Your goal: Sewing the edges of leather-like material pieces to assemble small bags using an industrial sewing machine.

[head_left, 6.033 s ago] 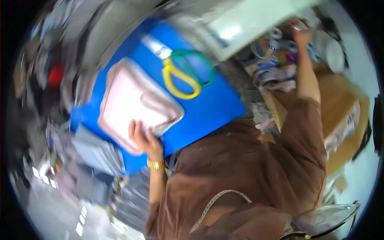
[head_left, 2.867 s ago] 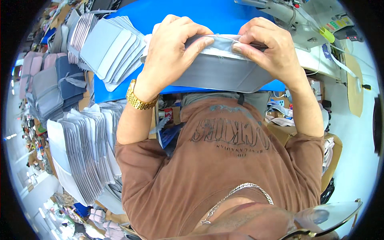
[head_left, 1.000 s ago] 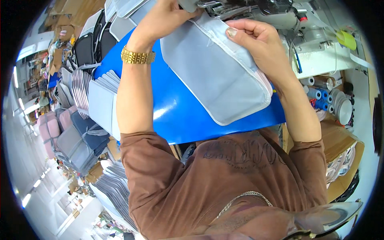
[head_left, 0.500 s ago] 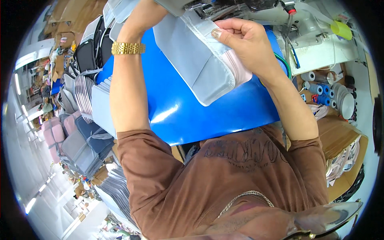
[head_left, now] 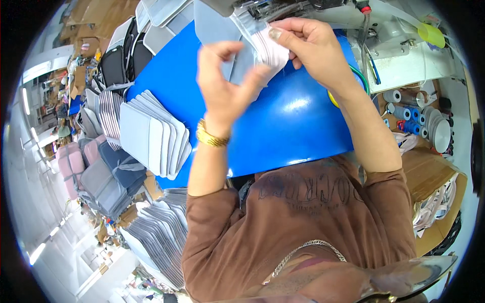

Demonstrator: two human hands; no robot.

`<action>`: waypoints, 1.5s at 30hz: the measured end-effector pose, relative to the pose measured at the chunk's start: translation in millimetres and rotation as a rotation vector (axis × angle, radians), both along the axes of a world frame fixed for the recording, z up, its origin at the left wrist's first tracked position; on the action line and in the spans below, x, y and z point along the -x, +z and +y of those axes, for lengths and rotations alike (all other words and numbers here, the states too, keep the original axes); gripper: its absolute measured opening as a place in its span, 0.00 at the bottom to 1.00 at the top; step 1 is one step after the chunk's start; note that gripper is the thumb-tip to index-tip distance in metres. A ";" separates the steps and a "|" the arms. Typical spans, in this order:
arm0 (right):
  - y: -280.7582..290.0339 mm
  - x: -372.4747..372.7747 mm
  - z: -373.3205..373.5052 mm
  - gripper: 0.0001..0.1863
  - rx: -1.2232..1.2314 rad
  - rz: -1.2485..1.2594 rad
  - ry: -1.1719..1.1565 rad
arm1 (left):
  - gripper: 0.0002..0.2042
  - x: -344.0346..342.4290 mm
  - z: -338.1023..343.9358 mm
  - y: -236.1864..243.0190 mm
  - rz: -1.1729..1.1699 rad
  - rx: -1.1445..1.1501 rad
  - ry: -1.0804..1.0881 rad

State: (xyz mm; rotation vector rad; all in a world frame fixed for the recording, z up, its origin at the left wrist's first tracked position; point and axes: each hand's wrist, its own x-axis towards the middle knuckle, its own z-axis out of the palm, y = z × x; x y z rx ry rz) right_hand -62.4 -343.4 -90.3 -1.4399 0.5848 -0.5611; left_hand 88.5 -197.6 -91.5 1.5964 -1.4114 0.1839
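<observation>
My right hand (head_left: 308, 50) pinches a grey fabric panel (head_left: 212, 28) by its edge, where a pale pink layered piece (head_left: 270, 55) lies along it, directly below dark sewing-machine parts (head_left: 288, 10). My left hand (head_left: 227, 86), slightly blurred, hovers over the panel with thumb and fingers spread; nothing shows in its grasp. Under the work lies a glossy blue board (head_left: 273, 136). Green and yellow handles (head_left: 362, 78) show at its right edge beside my right forearm.
A fanned stack of grey panels (head_left: 149, 139) lies on the board's left, with tied bundles (head_left: 96, 177) and more stacks (head_left: 154, 237) beyond. Right are a white machine table (head_left: 399, 68), thread spools (head_left: 414, 118) and a cardboard box (head_left: 424, 182). Black pieces (head_left: 111, 63) stand back left.
Over the last second my left hand has let go of the panel's far end and moved down and right. The panel has shifted upward, showing more pink along the edge in my right hand.
</observation>
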 end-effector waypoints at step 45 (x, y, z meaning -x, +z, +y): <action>-50.4 -15.3 25.8 0.19 0.057 -0.107 0.147 | 0.15 39.6 -24.7 21.7 -0.551 -0.062 0.139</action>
